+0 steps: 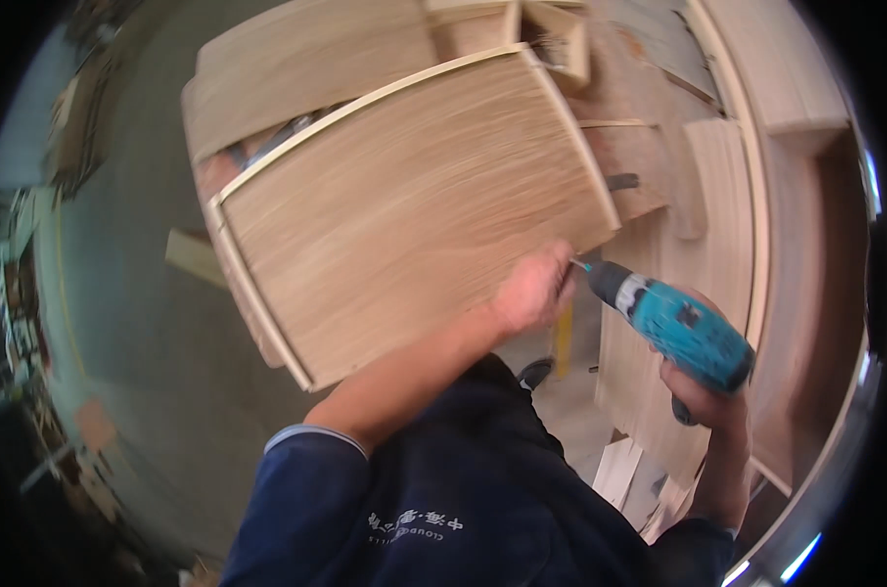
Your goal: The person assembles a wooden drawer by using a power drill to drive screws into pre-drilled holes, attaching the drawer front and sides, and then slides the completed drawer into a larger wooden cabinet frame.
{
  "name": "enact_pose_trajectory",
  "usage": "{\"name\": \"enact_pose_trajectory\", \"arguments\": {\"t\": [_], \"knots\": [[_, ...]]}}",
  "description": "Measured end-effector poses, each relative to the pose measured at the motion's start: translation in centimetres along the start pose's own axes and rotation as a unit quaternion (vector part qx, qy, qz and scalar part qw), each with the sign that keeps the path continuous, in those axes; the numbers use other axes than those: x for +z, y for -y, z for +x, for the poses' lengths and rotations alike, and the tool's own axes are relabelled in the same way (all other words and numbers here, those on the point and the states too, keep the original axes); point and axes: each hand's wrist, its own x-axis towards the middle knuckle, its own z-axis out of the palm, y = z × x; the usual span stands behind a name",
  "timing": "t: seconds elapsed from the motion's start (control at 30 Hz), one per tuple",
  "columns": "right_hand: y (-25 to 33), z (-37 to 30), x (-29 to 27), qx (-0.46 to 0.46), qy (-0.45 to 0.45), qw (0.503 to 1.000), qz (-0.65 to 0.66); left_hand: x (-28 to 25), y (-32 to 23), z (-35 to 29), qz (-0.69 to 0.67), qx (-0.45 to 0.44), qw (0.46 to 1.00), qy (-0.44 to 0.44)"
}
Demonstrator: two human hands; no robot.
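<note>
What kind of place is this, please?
Probably a woodworking or furniture workshop. The left hand steadies a large wooden panel, the right hand holds a teal cordless drill at its edge, and more boards lie around.

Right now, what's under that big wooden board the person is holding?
Under the big wooden board another pale wood panel pokes out at its top edge, with the greenish floor off to its left. The left hand grips its lower edge. Whatever lies beneath the middle is covered.
</note>
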Motion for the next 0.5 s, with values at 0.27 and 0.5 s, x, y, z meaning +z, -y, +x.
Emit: {"name": "enact_pose_trajectory", "arguments": {"t": [0.27,0.5], "knots": [[3.7,0.7,9.3,-0.064,0.202,0.963,0.165,-8.0,1.2,-19.8,-0.499,-0.405,0.766,0.000],[7.7,1.3,17.3,-0.077,0.327,0.914,0.228,-11.1,2.4,-27.3,-0.581,-0.392,0.675,-0.232]]}}
